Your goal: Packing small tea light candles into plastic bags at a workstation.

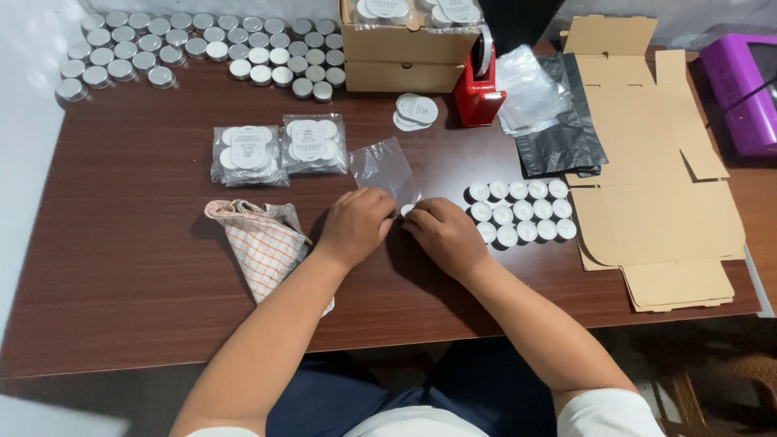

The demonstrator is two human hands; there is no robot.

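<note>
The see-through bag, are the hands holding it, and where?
Yes. Both the left hand and right hand hold the clear plastic bag at its near end; the exact finger grip is hidden.

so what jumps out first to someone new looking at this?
Both hands, left hand and right hand, meet at mid-table on a clear plastic bag. To the right sits a neat block of white tealight candles; a big spread of silver tins fills the far-left corner.

- You've got a dark reddish-brown wood-grain desk (121, 267), pretty even light on it
- white wall (28, 121) hugging your left side
- dim floor (712, 380) under your right
</note>
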